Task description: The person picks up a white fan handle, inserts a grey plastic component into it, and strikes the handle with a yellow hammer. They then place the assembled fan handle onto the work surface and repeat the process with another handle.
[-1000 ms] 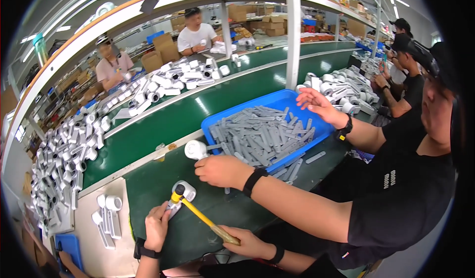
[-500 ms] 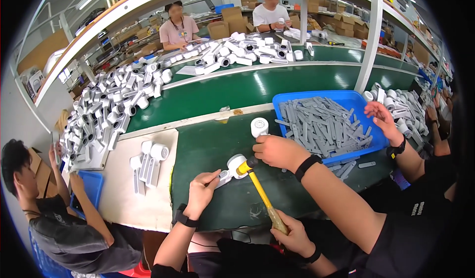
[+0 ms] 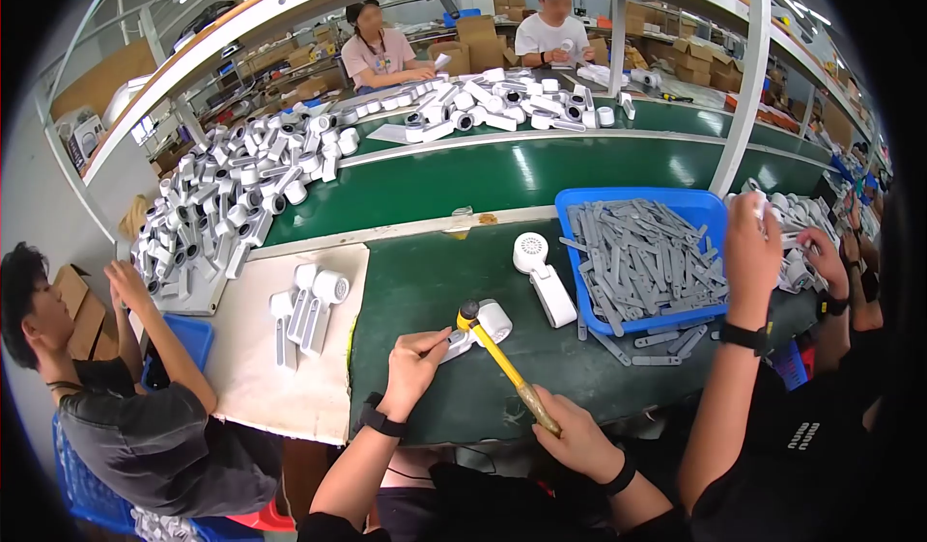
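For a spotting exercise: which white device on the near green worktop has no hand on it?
The white device beside the blue tray; the left hand holds the other device, beneath the hammer.

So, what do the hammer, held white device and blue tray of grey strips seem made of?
Hammer: yellow shaft, perhaps plastic or painted wood; dull black tip, possibly rubber. Device: likely satin plastic, smooth white shell. Tray: probably moulded plastic, smooth, rounded corners.

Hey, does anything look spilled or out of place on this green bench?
Yes, several grey strips lie loose on the green bench, just outside the near side of the blue bin. That looks odd because most are piled inside it.
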`<state>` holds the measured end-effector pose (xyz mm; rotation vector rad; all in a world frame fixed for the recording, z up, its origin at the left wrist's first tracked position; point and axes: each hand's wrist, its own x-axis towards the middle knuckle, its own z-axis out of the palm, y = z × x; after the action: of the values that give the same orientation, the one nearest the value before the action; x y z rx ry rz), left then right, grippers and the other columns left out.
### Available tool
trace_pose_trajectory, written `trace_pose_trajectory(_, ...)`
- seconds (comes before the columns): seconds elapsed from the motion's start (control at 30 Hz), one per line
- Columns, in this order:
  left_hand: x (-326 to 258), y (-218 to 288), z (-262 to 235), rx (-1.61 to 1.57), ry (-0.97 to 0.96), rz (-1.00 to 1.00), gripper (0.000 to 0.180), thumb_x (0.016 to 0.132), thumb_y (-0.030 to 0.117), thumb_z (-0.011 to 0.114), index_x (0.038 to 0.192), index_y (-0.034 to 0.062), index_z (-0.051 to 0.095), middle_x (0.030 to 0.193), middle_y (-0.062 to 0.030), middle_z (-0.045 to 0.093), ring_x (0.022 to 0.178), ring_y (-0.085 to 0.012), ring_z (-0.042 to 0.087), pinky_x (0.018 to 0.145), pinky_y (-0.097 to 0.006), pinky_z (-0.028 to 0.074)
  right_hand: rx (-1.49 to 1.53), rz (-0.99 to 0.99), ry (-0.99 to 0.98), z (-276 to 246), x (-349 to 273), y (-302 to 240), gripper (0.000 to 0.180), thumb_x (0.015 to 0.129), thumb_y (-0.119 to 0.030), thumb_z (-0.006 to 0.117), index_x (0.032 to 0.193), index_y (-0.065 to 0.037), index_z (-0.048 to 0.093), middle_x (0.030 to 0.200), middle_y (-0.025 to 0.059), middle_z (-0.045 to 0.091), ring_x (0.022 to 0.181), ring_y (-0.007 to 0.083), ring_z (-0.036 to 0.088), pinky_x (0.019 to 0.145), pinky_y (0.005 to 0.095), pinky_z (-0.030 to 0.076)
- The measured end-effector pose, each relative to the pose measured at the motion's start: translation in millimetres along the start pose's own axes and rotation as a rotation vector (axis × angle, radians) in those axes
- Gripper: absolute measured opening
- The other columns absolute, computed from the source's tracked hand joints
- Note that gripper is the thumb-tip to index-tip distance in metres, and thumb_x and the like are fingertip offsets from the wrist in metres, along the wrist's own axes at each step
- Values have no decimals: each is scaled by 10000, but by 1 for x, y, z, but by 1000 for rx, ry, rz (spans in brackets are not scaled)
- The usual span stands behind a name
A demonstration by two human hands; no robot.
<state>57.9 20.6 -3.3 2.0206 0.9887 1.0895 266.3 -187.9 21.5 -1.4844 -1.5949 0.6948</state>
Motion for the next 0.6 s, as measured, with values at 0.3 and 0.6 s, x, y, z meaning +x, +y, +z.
trace_pose_trajectory(0.3, 18, 9, -9, -309, -212, -513, 327, 852, 122, 725, 1140, -30, 694, 1027, -101, 716, 931, -146, 641, 858, -255, 473, -31, -12, 18, -5, 1, -8, 594, 840, -17, 645, 1401, 4, 449, 951, 169, 576, 839, 325, 597, 770, 355, 486)
trace_pose_trajectory(0.6, 15, 1, -6, -306, -166, -493, 321, 799, 114, 728, 1088, -27, 720, 956, -111, 731, 870, -156, 662, 811, -268, 498, -85, -50, 8, -7, 6, -4, 583, 834, 2, 640, 1390, 24, 468, 923, 165, 573, 807, 315, 593, 736, 343, 486)
